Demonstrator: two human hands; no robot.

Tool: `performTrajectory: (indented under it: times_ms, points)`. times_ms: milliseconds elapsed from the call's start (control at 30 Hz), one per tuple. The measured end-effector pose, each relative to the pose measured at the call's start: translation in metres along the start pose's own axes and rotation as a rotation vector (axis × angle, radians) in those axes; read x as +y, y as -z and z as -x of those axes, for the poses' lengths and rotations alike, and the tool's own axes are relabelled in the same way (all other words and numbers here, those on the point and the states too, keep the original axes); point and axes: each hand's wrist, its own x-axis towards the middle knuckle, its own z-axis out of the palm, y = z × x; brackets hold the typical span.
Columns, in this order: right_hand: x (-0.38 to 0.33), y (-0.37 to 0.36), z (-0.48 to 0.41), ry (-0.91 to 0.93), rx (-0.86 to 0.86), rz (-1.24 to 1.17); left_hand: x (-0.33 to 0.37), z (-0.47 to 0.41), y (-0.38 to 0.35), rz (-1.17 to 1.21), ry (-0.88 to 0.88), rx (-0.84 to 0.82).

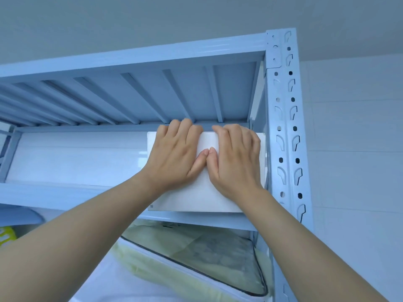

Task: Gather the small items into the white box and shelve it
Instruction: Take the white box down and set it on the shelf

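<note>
The white box stands at the right end of an upper shelf of a pale blue metal rack, its front face towards me and slightly overhanging the shelf edge. My left hand and my right hand both lie flat against the box's front, fingers curled over its top edge, thumbs touching in the middle. What is inside the box is hidden.
The rack's perforated right upright stands close beside the box. The ribbed underside of the top shelf hangs just above my fingers. Below lies a zipped clear bag with pale green bedding. A yellow item shows at far left.
</note>
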Motion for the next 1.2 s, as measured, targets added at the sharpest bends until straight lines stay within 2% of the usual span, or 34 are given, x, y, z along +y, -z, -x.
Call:
performTrajectory:
  times_ms: [100,200,367,533,667,767,900,1200]
  points:
    - [-0.019,0.013,0.000,-0.015,0.023,0.004,-0.013,0.011,0.025,0.049,-0.147,-0.085]
    - [-0.039,0.030,0.009,-0.013,0.000,0.040,-0.022,0.027,0.050,0.157,-0.195,-0.221]
    - [-0.081,0.056,0.033,0.056,-0.157,0.074,-0.035,0.059,0.084,0.216,-0.080,-0.405]
    - [-0.128,0.078,0.042,0.019,-0.289,0.003,-0.048,0.088,0.124,0.348,-0.009,-0.577]
    - [-0.162,0.086,0.048,-0.037,-0.384,-0.050,-0.066,0.117,0.155,0.276,0.087,-0.764]
    - [-0.186,0.086,0.057,-0.031,-0.416,-0.062,-0.079,0.148,0.172,0.222,0.174,-0.771]
    - [-0.224,0.085,0.062,0.041,-0.429,-0.072,-0.098,0.187,0.197,0.147,0.196,-0.729]
    - [-0.352,0.091,0.082,0.073,-0.334,-0.344,-0.149,0.261,0.317,-0.078,0.275,-0.776]
